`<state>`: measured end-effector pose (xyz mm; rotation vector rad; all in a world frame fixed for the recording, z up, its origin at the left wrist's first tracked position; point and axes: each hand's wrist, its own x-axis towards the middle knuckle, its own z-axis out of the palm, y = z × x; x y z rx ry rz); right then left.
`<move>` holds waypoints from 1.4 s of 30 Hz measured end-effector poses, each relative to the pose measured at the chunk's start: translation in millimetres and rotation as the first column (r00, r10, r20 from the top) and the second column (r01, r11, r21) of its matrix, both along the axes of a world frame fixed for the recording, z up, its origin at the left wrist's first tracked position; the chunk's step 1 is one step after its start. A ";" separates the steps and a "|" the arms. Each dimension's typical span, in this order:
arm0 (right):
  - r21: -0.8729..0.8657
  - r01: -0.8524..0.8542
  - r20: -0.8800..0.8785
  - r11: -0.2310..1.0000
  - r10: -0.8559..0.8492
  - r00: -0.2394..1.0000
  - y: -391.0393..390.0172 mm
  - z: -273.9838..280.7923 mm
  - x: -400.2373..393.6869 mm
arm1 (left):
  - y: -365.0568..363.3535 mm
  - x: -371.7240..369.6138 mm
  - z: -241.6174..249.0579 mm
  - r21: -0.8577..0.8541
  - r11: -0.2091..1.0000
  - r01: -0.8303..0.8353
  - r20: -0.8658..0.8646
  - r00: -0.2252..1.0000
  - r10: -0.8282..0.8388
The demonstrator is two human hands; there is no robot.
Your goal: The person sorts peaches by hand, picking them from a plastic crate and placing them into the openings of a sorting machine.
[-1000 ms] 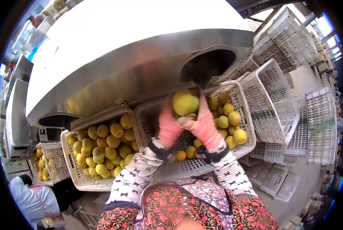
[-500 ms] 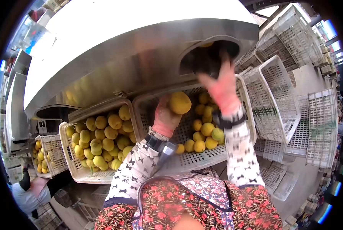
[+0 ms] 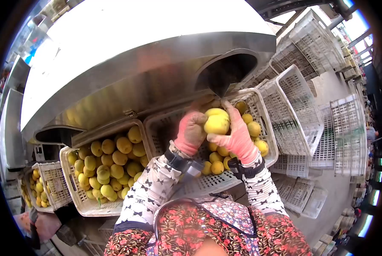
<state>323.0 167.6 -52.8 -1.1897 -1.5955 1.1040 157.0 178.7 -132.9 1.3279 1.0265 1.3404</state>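
Two yellow peach-like fruits (image 3: 217,124) sit close together between my hands, above the middle crate (image 3: 208,186); one partly overlaps the other. My left hand (image 3: 190,131), in a coral-and-tan glove, is closed at their left side. From the right, my right hand (image 3: 238,135), gloved alike, wraps round them, with the thumb below and fingers above. Beneath my hands, loose yellow fruit (image 3: 254,129) lies in the crate's right part. Just beyond the hands, a dark chute opening (image 3: 227,71) shows in the metal machine (image 3: 157,72).
At the left stands a white crate (image 3: 65,179) full of yellow fruit, with another fruit crate (image 3: 59,182) beyond it. A second chute opening (image 3: 56,135) is above them. White plastic crates (image 3: 291,113) are stacked at the right. Part of another person (image 3: 33,222) shows at lower left.
My right hand has come back from the chute opening, down and left to my left hand. Two fruits now sit between the hands where the left hand held one. The view has shifted slightly.
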 end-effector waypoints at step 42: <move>-0.509 -0.374 -0.325 0.775 0.229 0.918 6.2 -66.8 59.0 | -40.1 -37.8 -69.5 -0.359 0.469 0.807 0.894 0.442 -0.076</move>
